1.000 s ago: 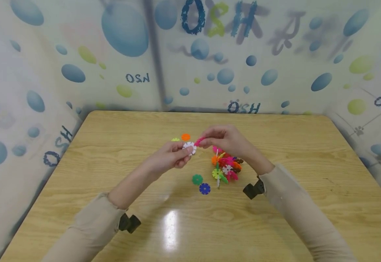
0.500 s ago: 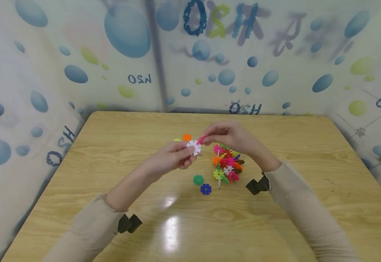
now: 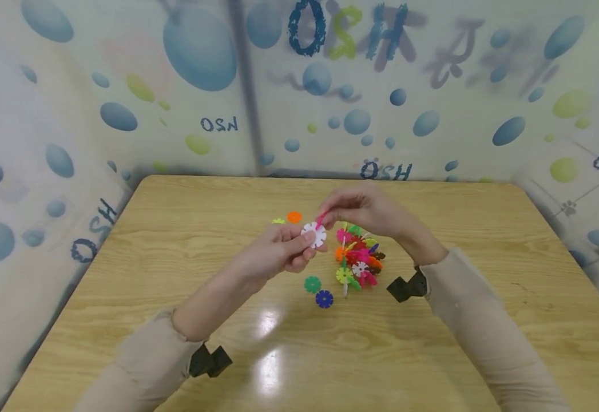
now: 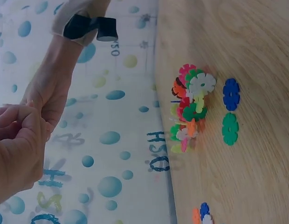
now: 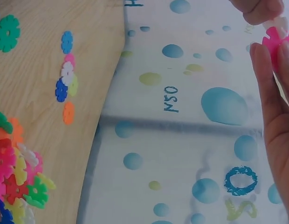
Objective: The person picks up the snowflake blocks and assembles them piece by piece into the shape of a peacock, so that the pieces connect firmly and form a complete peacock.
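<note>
My left hand (image 3: 273,252) pinches a white notched disc (image 3: 320,236), a flower-shaped toy piece, between thumb and fingers above the table. With thumb and fingertips, my right hand (image 3: 372,212) holds a pink notched disc (image 5: 272,45) at the white one's upper edge. The two discs meet at an angle and overlap in the head view. Fingers hide the pieces in the left wrist view. Right of and below the hands stands a many-coloured cluster of joined discs (image 3: 359,255). A green disc (image 3: 312,284) and a blue disc (image 3: 324,298) lie in front.
Beyond the left hand lie an orange disc (image 3: 294,217) and a yellow disc (image 3: 278,221). The right wrist view shows more loose pieces there, among them a white disc (image 5: 67,73). A patterned wall (image 3: 299,114) rises behind the wooden table (image 3: 186,200).
Both hands have shifted a little to the right with the white and pink discs. The right hand has risen slightly and the pink disc stands steeper. The cluster stays put.
</note>
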`<state>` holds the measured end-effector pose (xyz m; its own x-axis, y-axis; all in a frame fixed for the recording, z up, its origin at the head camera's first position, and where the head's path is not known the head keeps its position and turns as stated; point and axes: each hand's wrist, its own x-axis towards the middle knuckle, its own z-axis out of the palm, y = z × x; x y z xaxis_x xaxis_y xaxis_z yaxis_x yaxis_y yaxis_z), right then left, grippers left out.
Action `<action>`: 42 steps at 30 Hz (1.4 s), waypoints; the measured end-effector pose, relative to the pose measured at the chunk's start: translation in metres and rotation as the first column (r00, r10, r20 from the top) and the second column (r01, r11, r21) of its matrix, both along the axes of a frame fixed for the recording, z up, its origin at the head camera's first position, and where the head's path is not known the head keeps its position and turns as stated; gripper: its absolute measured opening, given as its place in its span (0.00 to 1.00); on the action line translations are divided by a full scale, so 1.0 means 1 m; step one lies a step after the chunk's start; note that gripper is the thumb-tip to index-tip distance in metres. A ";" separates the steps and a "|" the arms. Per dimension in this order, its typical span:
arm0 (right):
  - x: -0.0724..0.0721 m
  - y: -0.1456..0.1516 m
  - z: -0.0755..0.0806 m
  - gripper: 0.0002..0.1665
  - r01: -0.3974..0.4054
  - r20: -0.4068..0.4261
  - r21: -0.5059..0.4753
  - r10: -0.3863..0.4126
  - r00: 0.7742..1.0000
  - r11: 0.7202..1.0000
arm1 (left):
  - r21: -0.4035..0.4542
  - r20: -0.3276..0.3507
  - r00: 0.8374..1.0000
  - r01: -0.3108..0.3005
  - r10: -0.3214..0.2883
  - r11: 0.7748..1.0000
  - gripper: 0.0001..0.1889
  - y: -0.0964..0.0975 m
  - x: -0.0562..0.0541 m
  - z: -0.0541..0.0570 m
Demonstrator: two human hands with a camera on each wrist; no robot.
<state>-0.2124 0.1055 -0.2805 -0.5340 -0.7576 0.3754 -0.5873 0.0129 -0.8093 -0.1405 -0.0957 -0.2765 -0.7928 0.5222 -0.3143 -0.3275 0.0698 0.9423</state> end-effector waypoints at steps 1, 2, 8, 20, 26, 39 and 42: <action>0.000 0.001 0.002 0.06 -0.006 0.010 0.004 0.006 1.000 1.000 | 0.012 0.013 1.000 -0.008 0.008 1.000 0.16 0.001 0.001 0.001; 0.000 0.001 0.003 0.06 -0.012 0.015 0.005 0.012 1.000 1.000 | 0.020 0.023 1.000 -0.017 0.017 1.000 0.16 0.002 0.001 0.001; 0.000 0.004 0.001 0.07 -0.042 0.046 -0.008 0.042 0.998 0.999 | 0.000 -0.017 1.000 0.019 -0.019 1.000 0.14 0.004 0.002 0.000; 0.000 -0.002 -0.006 0.22 0.078 0.272 0.166 -0.122 0.955 0.983 | 0.006 -0.074 0.996 0.047 -0.046 0.999 0.18 -0.009 -0.005 -0.016; 0.000 -0.001 -0.010 0.25 0.068 0.379 0.153 -0.122 0.918 0.986 | 0.017 -0.061 0.998 0.033 -0.032 0.999 0.16 -0.008 -0.005 -0.019; 0.005 -0.007 -0.010 0.28 0.019 0.376 0.192 -0.092 0.922 0.981 | -0.018 -0.101 0.994 0.030 -0.031 0.999 0.16 -0.008 -0.006 -0.022; 0.004 -0.007 -0.011 0.28 0.010 0.372 0.199 -0.084 0.925 0.980 | -0.047 -0.140 0.990 0.018 -0.025 0.999 0.15 -0.009 -0.007 -0.023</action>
